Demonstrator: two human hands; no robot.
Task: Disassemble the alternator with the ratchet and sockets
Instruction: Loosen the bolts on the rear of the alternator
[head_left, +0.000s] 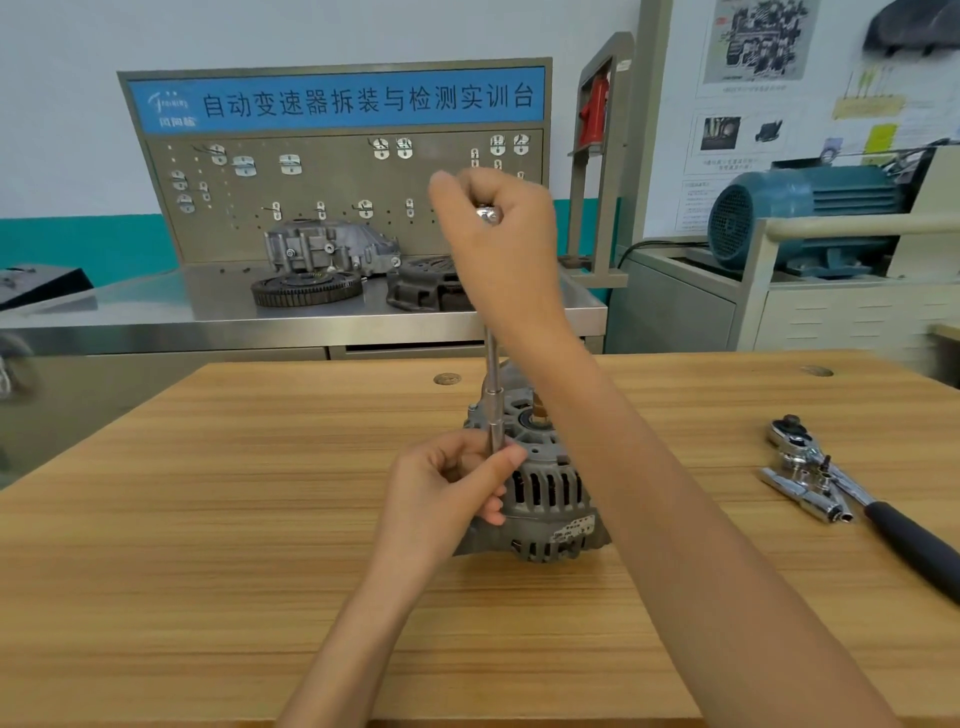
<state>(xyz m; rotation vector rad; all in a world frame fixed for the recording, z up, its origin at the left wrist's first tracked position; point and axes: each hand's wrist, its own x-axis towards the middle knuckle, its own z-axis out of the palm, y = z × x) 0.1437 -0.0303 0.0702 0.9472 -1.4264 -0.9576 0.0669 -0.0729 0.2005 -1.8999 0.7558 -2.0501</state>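
head: hands (457, 483) on extension bar (492, 395)

this is an automotive training workshop. a grey pegboard (332, 192) studded with metal tool hooks stands at the back of a steel-topped bench (156, 306), under a blue sign (337, 98) in chinese characters. gearbox parts sit on that bench: a cast housing (327, 249) and a toothed ring gear (306, 287). to the right a blue electric motor (800, 218) rests on a cabinet, with technical posters (753, 47) on the wall behind. nearest is a wooden worktable (208, 519).
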